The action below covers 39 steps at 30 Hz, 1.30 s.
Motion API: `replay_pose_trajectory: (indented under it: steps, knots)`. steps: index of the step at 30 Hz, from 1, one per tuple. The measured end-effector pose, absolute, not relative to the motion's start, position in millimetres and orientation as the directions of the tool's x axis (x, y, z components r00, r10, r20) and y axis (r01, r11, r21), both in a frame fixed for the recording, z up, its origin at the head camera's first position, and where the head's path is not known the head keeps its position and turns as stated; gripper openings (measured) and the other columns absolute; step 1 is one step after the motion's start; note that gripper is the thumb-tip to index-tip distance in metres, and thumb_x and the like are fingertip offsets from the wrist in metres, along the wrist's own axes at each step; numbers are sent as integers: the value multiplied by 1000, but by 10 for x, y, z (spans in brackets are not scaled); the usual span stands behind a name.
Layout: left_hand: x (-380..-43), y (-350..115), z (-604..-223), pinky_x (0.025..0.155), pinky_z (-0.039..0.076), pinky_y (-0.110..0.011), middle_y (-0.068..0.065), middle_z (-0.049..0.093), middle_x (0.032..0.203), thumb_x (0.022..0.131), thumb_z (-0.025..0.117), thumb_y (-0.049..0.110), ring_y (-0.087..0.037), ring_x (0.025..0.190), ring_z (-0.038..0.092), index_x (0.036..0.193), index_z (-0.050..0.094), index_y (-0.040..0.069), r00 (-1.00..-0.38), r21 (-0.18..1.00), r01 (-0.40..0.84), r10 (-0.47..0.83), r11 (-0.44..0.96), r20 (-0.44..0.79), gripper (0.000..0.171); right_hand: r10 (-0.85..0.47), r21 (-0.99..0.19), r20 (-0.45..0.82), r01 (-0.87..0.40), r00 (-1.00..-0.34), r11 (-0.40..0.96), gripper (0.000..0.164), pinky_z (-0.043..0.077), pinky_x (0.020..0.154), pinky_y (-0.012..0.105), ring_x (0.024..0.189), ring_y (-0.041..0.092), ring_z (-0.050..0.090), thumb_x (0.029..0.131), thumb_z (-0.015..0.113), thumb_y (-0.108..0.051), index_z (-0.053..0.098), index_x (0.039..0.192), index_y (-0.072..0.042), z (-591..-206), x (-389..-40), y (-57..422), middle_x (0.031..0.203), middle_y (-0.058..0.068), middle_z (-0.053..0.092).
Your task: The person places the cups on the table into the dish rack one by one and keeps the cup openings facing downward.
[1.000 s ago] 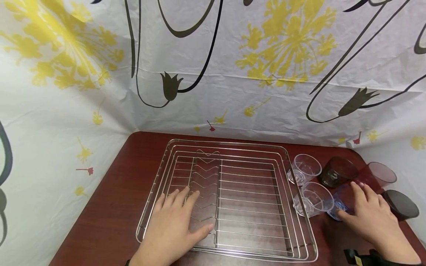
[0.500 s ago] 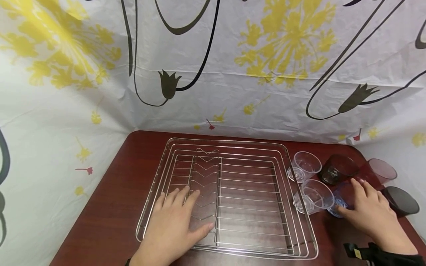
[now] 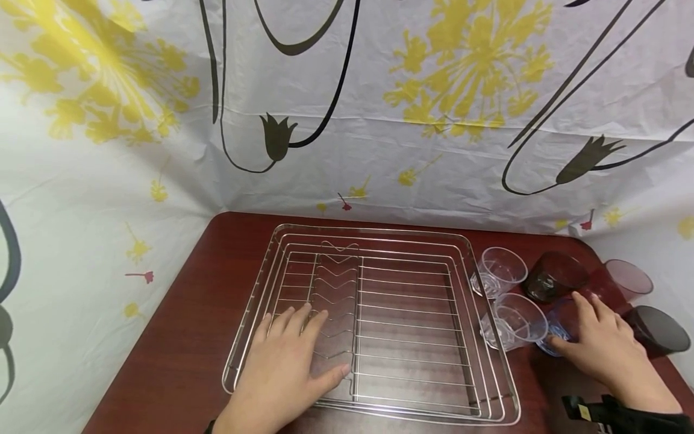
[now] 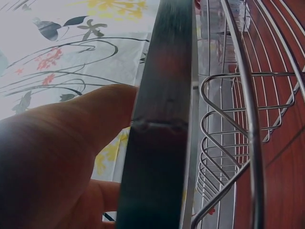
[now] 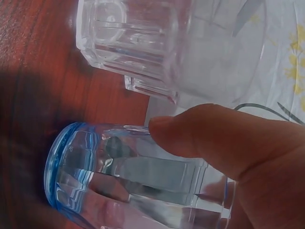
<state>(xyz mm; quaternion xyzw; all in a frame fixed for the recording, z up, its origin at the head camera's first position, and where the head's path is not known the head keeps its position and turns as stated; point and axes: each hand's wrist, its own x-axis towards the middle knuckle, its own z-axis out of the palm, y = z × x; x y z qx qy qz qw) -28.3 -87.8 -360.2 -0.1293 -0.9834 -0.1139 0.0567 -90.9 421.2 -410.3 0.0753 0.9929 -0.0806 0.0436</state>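
My left hand (image 3: 284, 367) rests over the left front part of a wire dish rack (image 3: 412, 355), fingers spread and thumb out to the side. In the left wrist view, a flat metal rim (image 4: 162, 95) stands close beside that hand (image 4: 62, 138). At the right, my right hand (image 3: 604, 349) holds a blue-tinted drinking glass (image 3: 554, 328), largely hidden by the hand in the head view. The right wrist view has the thumb (image 5: 190, 131) against this upright glass (image 5: 143, 176), with fingers showing through it from the other side.
Around the held glass stand two clear glasses (image 3: 512, 322), a dark brown glass (image 3: 553, 277), a pink glass (image 3: 626, 280) and a grey glass (image 3: 656, 331). The clear ones are close to the rack's right rim. Patterned sheeting (image 3: 379, 175) encloses the dark red table (image 3: 179, 325).
The head view shifts slightly. Both hands, the rack and the glasses keep their places.
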Motion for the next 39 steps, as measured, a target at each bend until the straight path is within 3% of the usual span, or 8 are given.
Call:
replay_pose_trajectory:
  steps: [11, 20, 26, 39]
  knots:
    - [-296, -875, -3615, 110, 36, -61, -12, 56, 143, 81, 61, 74, -37, 132, 52, 140, 57, 18, -960, 197, 275, 256, 941, 116, 81, 85, -176, -117, 105, -989, 979, 116, 31, 76, 84, 111, 78, 23, 84, 72, -55, 2, 156, 4, -4104, -941, 4232, 145, 48, 9]
    - [-292, -876, -3625, 110, 36, -61, -12, 56, 143, 81, 61, 74, -37, 132, 51, 140, 57, 18, -960, 197, 274, 254, 941, 119, 82, 55, -185, -43, 62, -998, 981, 106, 24, 87, 77, 118, 71, 20, 86, 72, -50, 15, 147, 16, -4174, -988, 4216, 134, 53, 16]
    - [-291, -877, -3631, 109, 36, -62, -12, 57, 142, 81, 62, 73, -38, 131, 52, 138, 58, 17, -959, 197, 276, 255, 941, 125, 80, 69, -176, -24, 72, -997, 982, 104, 25, 86, 77, 114, 69, 22, 85, 73, -49, 19, 144, 18, -4190, -1011, 4227, 131, 55, 19]
    - [-299, -887, -3645, 109, 37, -61, -12, 58, 140, 83, 63, 70, -37, 130, 53, 138, 58, 18, -955, 192, 285, 260, 939, 143, 76, 82, -146, 8, 80, -997, 986, 103, 39, 72, 74, 91, 74, 42, 77, 79, -54, 30, 137, 14, -4129, -992, 4236, 121, 53, 29]
